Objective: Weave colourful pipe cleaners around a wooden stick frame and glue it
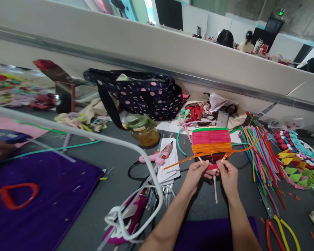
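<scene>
Both my hands are at the lower edge of a woven panel (211, 141) of pipe cleaners, banded green, pink and orange. My left hand (197, 172) pinches the left end of a short red piece (212, 167) below the panel. On the other end of that piece, my right hand (228, 173) has its thumb and fingers closed. Loose orange pipe cleaners (181, 161) stick out to both sides of the panel. A pale wrapped stick (215, 190) points down between my hands.
Pipe cleaners (261, 153) and scissors (270, 212) lie right. A pink glue gun (161, 156), a jar (143, 134) and a polka-dot bag (149, 94) stand left and behind. A white tube (143, 150) arches at the left. Another person's hand (1, 151) is far left.
</scene>
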Motion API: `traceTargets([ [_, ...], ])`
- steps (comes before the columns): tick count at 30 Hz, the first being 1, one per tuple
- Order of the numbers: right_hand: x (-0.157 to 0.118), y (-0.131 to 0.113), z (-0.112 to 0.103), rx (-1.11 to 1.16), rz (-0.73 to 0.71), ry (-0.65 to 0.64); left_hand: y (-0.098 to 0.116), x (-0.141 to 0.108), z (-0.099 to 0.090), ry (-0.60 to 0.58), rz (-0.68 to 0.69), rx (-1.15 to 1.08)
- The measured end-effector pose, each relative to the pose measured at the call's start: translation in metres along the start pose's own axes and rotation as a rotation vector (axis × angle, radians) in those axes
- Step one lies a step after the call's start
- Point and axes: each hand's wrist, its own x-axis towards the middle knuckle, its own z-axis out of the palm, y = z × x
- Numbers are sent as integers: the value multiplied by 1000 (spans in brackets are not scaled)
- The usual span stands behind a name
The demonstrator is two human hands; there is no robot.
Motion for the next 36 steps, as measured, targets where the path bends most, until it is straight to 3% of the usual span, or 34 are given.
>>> traceTargets([
  [5, 1, 4, -2, 14, -1, 12, 2, -1, -1, -68, 20, 30],
  [9, 0, 3, -2, -10, -30, 36, 1, 0, 0, -57, 52, 96],
  [19, -1, 0, -3, -72, -102, 102, 0, -1, 3, -88, -15, -31],
  [27, -4, 0, 0, -96, -171, 117, -5, 0, 5, 4, 22, -59],
  [36, -1, 2, -1, 77, -36, 144, -6, -3, 11, -24, 102, -85],
])
